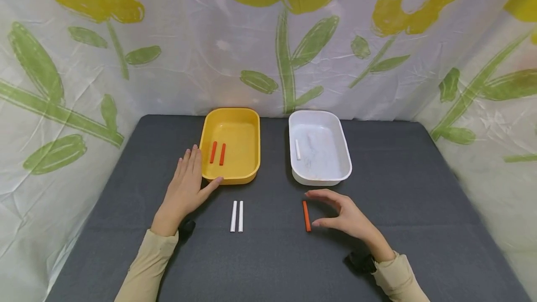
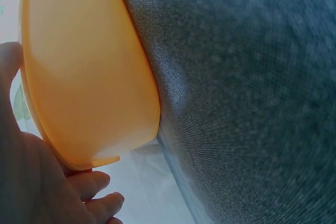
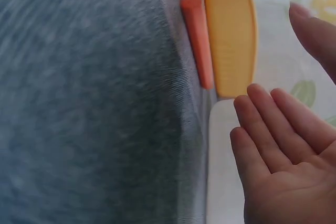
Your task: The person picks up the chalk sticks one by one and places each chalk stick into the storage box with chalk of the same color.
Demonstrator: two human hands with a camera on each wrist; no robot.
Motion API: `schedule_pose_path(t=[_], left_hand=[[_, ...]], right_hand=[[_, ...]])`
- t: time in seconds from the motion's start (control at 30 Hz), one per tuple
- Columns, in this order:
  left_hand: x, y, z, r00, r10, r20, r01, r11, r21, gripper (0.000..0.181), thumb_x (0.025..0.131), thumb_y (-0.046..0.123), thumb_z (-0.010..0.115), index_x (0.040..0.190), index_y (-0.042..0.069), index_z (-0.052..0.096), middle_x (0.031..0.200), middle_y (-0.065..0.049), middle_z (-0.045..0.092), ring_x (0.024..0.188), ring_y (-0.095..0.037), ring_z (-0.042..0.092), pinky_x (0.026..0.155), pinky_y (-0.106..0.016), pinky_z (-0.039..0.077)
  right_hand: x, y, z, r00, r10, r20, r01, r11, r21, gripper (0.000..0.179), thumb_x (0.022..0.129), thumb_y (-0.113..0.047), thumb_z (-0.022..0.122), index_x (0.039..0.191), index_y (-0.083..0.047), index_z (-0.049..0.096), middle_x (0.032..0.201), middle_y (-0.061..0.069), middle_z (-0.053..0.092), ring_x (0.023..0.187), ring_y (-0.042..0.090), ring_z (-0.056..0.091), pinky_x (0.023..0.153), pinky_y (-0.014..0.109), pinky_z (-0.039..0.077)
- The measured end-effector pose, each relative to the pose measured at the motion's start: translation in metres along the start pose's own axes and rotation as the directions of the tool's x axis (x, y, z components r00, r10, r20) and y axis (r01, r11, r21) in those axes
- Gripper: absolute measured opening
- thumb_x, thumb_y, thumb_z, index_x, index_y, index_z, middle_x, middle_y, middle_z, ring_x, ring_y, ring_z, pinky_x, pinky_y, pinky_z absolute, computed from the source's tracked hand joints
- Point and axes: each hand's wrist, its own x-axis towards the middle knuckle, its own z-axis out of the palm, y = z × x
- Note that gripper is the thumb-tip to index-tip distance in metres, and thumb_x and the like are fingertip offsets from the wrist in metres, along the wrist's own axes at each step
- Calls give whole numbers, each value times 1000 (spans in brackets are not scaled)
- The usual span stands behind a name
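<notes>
My left hand (image 1: 180,197) lies along the left side of the yellow tray (image 1: 242,150), fingers straight, thumb at its near rim. In the left wrist view, the tray's wall (image 2: 92,72) stands beside that hand. Two red sticks (image 1: 222,154), slim and chalk-like, lie inside the tray. My right hand (image 1: 346,216) hovers with thumb and fingers apart just right of another red stick (image 1: 307,216) on the table. A gap separates that hand (image 3: 294,156) from the stick (image 3: 198,43) in the right wrist view. The hand holds nothing.
Two white sticks (image 1: 233,216) lie side by side on the dark tablecloth (image 1: 268,264), in front of the yellow tray. A white tray (image 1: 323,148) with one white stick (image 1: 298,149) stands beyond the right hand. Behind the table hangs a flower-patterned curtain (image 1: 184,73).
</notes>
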Motion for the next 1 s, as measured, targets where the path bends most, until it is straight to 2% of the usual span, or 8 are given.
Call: schedule_pose_path(t=[0.27,0.4,0.5,0.6,0.83,1.0], left_hand=[[0,0,-1,1000,-6,-6,6,1000,-1,104,94,63,53,157,-4,2,164,-22,2,151,-39,3,121,-51,3],[1,0,0,1000,-7,1,7,1000,0,105,94,64,52,157,-4,2,164,-22,1,151,-38,2,121,-51,3],[1,0,0,1000,-5,2,5,1000,-1,105,94,64,52,157,-4,2,164,-22,1,151,-38,1,121,-51,3],[1,0,0,1000,-2,-2,2,1000,1,105,94,64,52,157,-4,2,164,-22,1,151,-38,2,121,-51,2],[2,-2,2,1000,15,-8,-15,1000,-5,104,95,64,49,157,-4,1,164,-22,0,151,-39,2,121,-51,2],[1,-1,2,1000,11,-5,-11,1000,-1,104,95,65,49,156,-5,1,164,-23,0,150,-39,2,121,-52,3]], right_hand=[[-1,10,1,999,34,1,-34,999,-4,74,75,-13,88,140,-4,54,140,13,56,133,22,48,111,23,35],[-2,16,5,1000,15,3,-15,994,-105,78,73,-18,90,141,-8,54,141,7,56,134,21,47,110,20,33],[-3,20,9,1000,-20,-5,19,978,-206,81,71,-25,91,141,-10,54,140,4,56,132,19,48,110,20,33],[-3,21,11,999,-47,-13,42,967,-252,82,71,-27,92,141,-10,53,139,2,55,130,17,48,109,21,33],[-4,19,14,999,-43,-32,33,963,-266,80,70,-24,92,140,-11,55,138,1,56,129,18,49,108,20,34],[-3,18,17,998,-55,-44,40,957,-288,80,68,-16,93,138,-7,55,137,7,57,126,24,51,107,19,34]])
